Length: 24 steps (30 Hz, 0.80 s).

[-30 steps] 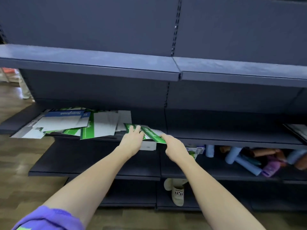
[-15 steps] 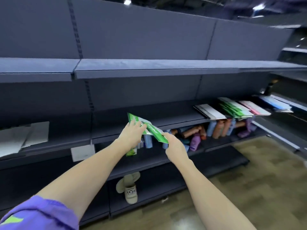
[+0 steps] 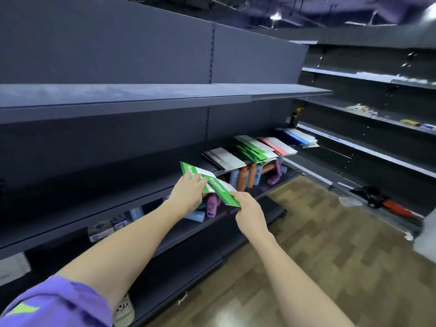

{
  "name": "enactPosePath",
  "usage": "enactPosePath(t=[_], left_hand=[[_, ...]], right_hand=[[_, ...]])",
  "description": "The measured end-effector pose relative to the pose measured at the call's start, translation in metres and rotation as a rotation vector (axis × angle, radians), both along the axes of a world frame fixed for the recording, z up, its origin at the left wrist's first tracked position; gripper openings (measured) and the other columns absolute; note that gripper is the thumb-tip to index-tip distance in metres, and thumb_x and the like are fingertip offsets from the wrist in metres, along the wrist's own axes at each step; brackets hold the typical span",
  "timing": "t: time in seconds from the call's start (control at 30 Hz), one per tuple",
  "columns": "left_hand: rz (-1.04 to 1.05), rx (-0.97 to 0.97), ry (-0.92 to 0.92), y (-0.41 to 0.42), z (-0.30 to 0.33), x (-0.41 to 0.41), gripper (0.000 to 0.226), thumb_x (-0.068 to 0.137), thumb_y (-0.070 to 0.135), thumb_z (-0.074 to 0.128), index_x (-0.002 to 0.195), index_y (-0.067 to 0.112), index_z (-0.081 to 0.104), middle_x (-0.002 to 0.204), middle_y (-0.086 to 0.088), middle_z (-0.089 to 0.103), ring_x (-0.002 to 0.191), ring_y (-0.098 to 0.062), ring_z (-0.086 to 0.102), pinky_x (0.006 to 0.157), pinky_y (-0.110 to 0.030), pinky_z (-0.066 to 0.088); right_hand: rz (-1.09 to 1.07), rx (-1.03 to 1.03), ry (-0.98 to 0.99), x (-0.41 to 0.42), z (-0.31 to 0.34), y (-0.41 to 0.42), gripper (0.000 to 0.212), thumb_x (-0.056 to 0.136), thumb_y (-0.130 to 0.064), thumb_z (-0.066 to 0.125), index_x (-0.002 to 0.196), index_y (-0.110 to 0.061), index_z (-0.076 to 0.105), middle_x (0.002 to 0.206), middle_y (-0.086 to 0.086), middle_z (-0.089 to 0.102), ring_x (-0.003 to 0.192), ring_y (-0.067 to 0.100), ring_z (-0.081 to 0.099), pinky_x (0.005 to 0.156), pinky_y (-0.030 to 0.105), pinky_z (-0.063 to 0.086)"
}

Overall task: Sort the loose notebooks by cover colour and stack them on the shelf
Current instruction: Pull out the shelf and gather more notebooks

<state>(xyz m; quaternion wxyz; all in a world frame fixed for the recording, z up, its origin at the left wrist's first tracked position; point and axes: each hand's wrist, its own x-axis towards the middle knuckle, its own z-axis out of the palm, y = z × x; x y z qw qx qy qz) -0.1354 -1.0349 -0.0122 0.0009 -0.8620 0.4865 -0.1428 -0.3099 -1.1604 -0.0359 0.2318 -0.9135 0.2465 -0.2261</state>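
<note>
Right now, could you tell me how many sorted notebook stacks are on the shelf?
4, side by side: black stack nearest, then green stack, red stack, and blue stack farthest. Others beyond the blue one may be hidden.

A shop aisle is stretching away here: long dark metal gondola shelves (image 3: 165,95) are running along both sides, sorted notebook stacks (image 3: 254,148) are lying on one tier, coloured bottles (image 3: 245,178) are standing below, and wood-pattern flooring (image 3: 330,244) is running between the units under ceiling lights (image 3: 274,16).
</note>
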Motion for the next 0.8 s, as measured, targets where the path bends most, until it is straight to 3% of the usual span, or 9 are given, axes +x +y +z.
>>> enactPosePath(t=[0.17, 0.27, 0.5, 0.67, 0.8], left_hand=[[-0.009, -0.135, 0.056, -0.088, -0.004, 0.023, 0.037, 0.094, 0.028, 0.056, 0.129, 0.015, 0.051, 0.124, -0.005, 0.056, 0.114, -0.029, 0.046, 0.094, -0.036, 0.04], [0.01, -0.192, 0.069, -0.138, -0.002, 0.037, 0.038, 0.089, 0.019, 0.056, 0.126, 0.012, 0.054, 0.122, -0.009, 0.056, 0.114, -0.032, 0.047, 0.097, -0.038, 0.04], [0.071, -0.169, 0.083, -0.216, -0.002, 0.08, 0.046, 0.088, 0.022, 0.053, 0.133, 0.013, 0.047, 0.13, -0.008, 0.052, 0.121, -0.029, 0.043, 0.104, -0.036, 0.037], [0.116, -0.148, 0.083, -0.251, 0.0, 0.091, 0.047, 0.095, 0.035, 0.052, 0.136, 0.012, 0.045, 0.132, -0.01, 0.049, 0.125, -0.03, 0.042, 0.103, -0.037, 0.037], [0.198, -0.134, 0.092, -0.278, 0.0, 0.107, 0.042, 0.096, 0.028, 0.051, 0.134, 0.011, 0.044, 0.135, -0.01, 0.047, 0.126, -0.031, 0.04, 0.101, -0.037, 0.037]], right_hand=[[-0.051, -0.079, 0.03, 0.017, 0.006, -0.077, 0.07, 0.082, 0.012, 0.042, 0.142, -0.022, 0.055, 0.14, -0.003, 0.055, 0.123, 0.023, 0.051, 0.103, 0.037, 0.043], [-0.023, -0.12, 0.043, 0.037, 0.012, -0.129, 0.071, 0.085, 0.013, 0.04, 0.143, -0.024, 0.053, 0.14, -0.005, 0.055, 0.124, 0.019, 0.05, 0.103, 0.035, 0.045], [0.075, -0.244, 0.094, 0.081, 0.027, -0.222, 0.07, 0.081, 0.015, 0.043, 0.141, -0.02, 0.054, 0.137, 0.0, 0.057, 0.119, 0.026, 0.053, 0.095, 0.039, 0.048], [0.075, -0.377, 0.096, 0.1, 0.017, -0.284, 0.068, 0.072, 0.015, 0.056, 0.134, -0.014, 0.059, 0.131, 0.006, 0.062, 0.118, 0.03, 0.056, 0.092, 0.04, 0.047], [0.056, -0.394, 0.092, 0.121, 0.009, -0.333, 0.06, 0.081, 0.005, 0.064, 0.136, -0.017, 0.057, 0.133, 0.003, 0.058, 0.126, 0.026, 0.05, 0.102, 0.036, 0.039]])
